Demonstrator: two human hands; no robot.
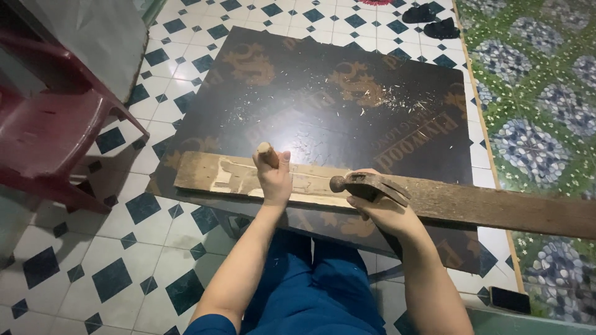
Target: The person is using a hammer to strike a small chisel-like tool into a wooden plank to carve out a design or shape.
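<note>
A long, worn wooden plank [205,174] lies across a dark plywood board [298,87] in front of my knees. My left hand [274,181] is closed around a tool with a rounded wooden handle [266,151], held upright on the plank; its lower end is hidden by my fingers. My right hand [386,214] grips a claw hammer [367,185] just below its dark metal head, which hovers over the plank a short way right of my left hand. The hammer's handle is hidden under my hand.
Wood chips [388,96] are scattered over the board's far right. A red plastic chair [49,124] stands at the left on the tiled floor. Black sandals [431,22] lie far back, a green patterned mat [540,93] covers the right, and a dark phone [509,299] lies near it.
</note>
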